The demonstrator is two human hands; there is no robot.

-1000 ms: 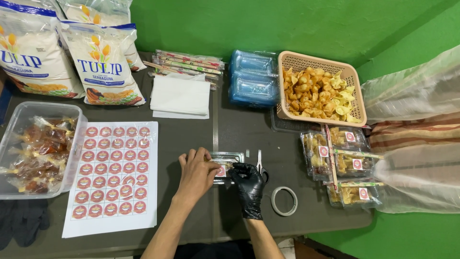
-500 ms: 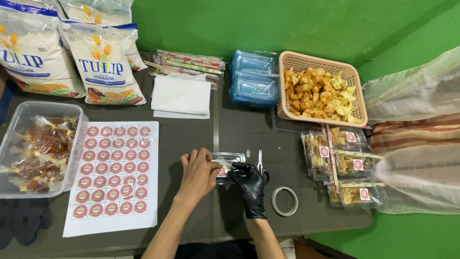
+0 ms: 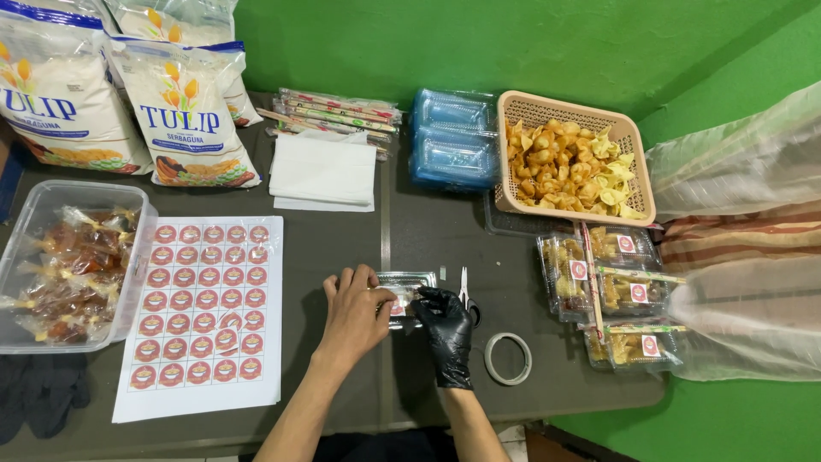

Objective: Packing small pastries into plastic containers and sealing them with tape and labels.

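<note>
while your bare left hand (image 3: 355, 312) lies flat over the left end of a small clear plastic box (image 3: 409, 289), fingers spread and together pressing down on its lid rather than curled around it, your black-gloved right hand (image 3: 445, 329) pinches the box's right end, fingertips closed on it beside a round red sticker (image 3: 398, 306) on the lid. the box sits on the dark table (image 3: 333, 244) near the middle of your view, just ahead of both wrists.

at three o'clock from the gloved hand, small scissors (image 3: 465, 291) lie just beside it, and at four o'clock a ring of clear tape (image 3: 508, 358) rests flat, apart from the hand. at nine o'clock from your left hand lies a white sheet of round red stickers (image 3: 203, 304), a few spots already bare. further at nine o'clock a clear tub (image 3: 26, 214) holds small bags of brown sauce.

at two o'clock sealed clear boxes of fried snacks (image 3: 607, 282) are stacked in a cluster, each with a red sticker. at one o'clock a tan basket (image 3: 560, 111) is heaped with golden fried pieces, with blue-tinted stacks of empty boxes (image 3: 453, 145) to its left. at twelve o'clock a pile of white napkins (image 3: 323, 171) lies in front of wrapped chopsticks (image 3: 338, 109). at ten o'clock stand flour sacks (image 3: 184, 115).
</note>
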